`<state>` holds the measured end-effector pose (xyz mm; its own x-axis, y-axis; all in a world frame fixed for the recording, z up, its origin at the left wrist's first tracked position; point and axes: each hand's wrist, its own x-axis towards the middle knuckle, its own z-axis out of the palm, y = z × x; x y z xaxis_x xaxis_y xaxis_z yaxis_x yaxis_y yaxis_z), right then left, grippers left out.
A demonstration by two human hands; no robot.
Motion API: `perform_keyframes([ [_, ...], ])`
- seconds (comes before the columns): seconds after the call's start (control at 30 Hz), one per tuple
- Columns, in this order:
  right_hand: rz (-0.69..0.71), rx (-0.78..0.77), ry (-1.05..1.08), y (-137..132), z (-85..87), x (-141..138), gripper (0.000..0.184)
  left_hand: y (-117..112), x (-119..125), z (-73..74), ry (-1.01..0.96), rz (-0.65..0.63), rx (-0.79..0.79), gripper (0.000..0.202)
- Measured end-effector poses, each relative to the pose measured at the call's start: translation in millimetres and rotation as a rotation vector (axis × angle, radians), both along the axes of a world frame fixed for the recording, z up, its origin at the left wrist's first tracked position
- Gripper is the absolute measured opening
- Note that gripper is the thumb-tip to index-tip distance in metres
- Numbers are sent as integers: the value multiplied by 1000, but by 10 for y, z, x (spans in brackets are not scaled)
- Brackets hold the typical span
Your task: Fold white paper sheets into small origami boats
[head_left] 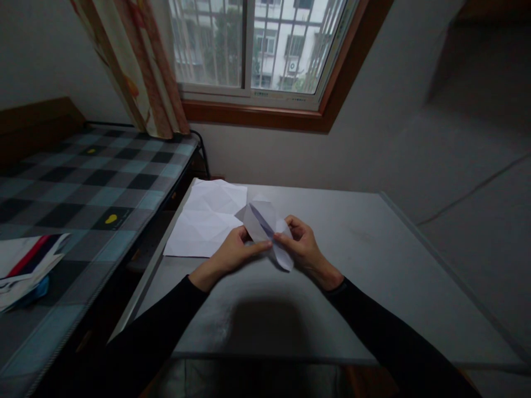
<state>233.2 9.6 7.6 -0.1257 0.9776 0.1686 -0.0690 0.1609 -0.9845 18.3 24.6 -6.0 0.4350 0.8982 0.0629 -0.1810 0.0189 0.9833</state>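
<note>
A folded piece of white paper (262, 218) is held up above the table between my two hands. My left hand (236, 247) grips its lower left side, with the thumb stretched across the front toward the middle. On the other side, my right hand (302, 242) pinches the paper near its centre between thumb and fingers. A dark slit runs diagonally through the folds, and one flap points down between the hands. Just behind my left hand lies a creased white sheet (207, 218), spread on the table. The fingers behind the paper are partly hidden.
The pale table (373, 276) reaches from the wall to near my body. To the left stands a bed (145, 177) with a checked cover, and papers or bags (29, 271) lie on it. A barred window (249, 50) and a patterned curtain (141, 66) are ahead.
</note>
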Motion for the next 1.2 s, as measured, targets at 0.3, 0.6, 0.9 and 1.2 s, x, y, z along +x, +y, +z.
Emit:
perform_keyframes([
  [0.3, -192, -77, 164, 109, 28, 114, 52, 18, -67, 191, -132, 195, -28, 55],
  [0.6, -357, -67, 125, 397, -2, 589, 54, 160, -341, 338, -125, 366, 18, 56],
  [0.9, -155, -150, -89, 695, 31, 852, 48, -158, -907, 323, 124, 439, -103, 51],
  [1.2, -307, 271, -931, 1364, 339, -77, 21, -655, -1215, 250, 591, 698, 126, 52],
])
